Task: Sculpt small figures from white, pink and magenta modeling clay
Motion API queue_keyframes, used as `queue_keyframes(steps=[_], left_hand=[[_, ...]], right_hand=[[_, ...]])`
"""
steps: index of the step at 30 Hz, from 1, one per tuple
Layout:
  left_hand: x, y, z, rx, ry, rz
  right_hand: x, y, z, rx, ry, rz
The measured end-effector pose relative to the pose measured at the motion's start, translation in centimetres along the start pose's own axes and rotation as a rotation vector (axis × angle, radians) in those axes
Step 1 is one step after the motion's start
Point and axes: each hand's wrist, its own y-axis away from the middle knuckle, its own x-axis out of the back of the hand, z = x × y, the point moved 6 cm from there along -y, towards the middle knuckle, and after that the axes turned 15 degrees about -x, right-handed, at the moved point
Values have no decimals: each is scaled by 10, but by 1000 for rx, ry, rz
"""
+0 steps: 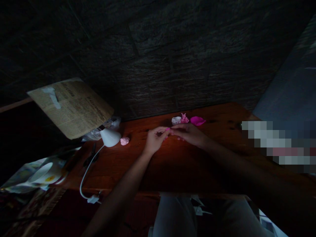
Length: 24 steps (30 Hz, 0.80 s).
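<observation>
My left hand (155,140) and my right hand (190,133) meet at their fingertips above the wooden table. A small bright pink piece (168,129) shows between the pinched fingers; its kind is too small to make out. Under the hands lie some little pink bits (181,139), partly hidden. Just behind my right hand stand a whitish crumpled lump (176,120), a pink knobbly figure (184,118) and a magenta petal-shaped piece (197,120). Farther left, a pale pink lump (124,141) rests by the lamp's base.
A lamp with a newspaper-print shade (74,107) and white base (110,137) stands at the table's left, its white cord (84,177) hanging over the front edge. Dark scissors (91,157) lie near it. A white cup (46,173) is at lower left. A dark wall backs the table (128,168).
</observation>
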Motion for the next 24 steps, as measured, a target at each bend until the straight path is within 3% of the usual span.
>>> queue_keyframes(steps=[10, 24], left_hand=[[-5, 0, 6, 51, 83, -95], [-7, 0, 2, 143, 196, -87]], right_hand=[[8, -9, 7, 24, -69, 34], [5, -5, 1, 56, -72, 17]])
